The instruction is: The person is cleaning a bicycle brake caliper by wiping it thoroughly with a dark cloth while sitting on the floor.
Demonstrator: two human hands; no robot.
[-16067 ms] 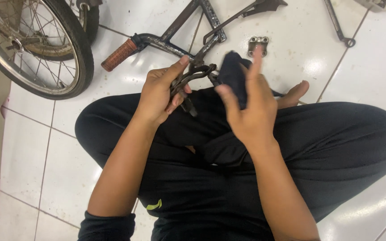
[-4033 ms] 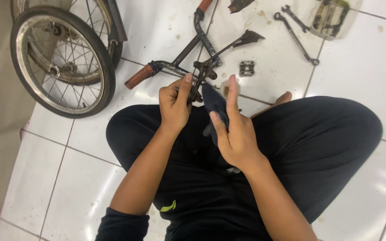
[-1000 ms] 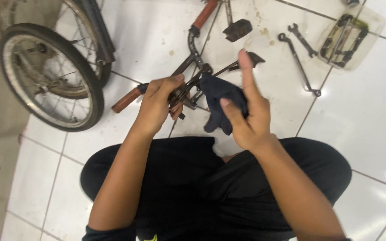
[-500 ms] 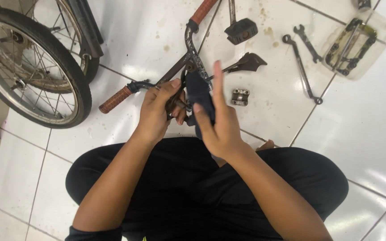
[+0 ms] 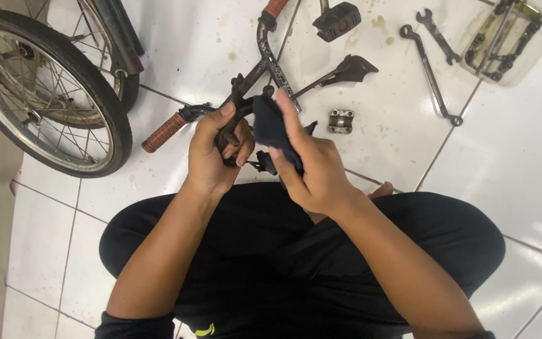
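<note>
I sit cross-legged on white floor tiles. My left hand (image 5: 216,154) grips a dark, rusty metal bicycle part (image 5: 228,135) just above my lap. My right hand (image 5: 312,166) presses a dark blue cloth (image 5: 270,129) against that part, index finger stretched upward. Behind the hands a bicycle handlebar (image 5: 265,69) with reddish-brown grips lies on the tiles.
A spoked bicycle wheel (image 5: 39,94) with tyre stands at the upper left. On the tiles ahead lie a black pedal (image 5: 337,20), a kickstand-like bracket (image 5: 346,69), a small metal clamp (image 5: 341,120), two wrenches (image 5: 431,72) and a clear tray (image 5: 503,37) of tools.
Over the last second my hands have drawn back a little toward my lap with the part and cloth. The view has shifted slightly; the wheel stays at the left.
</note>
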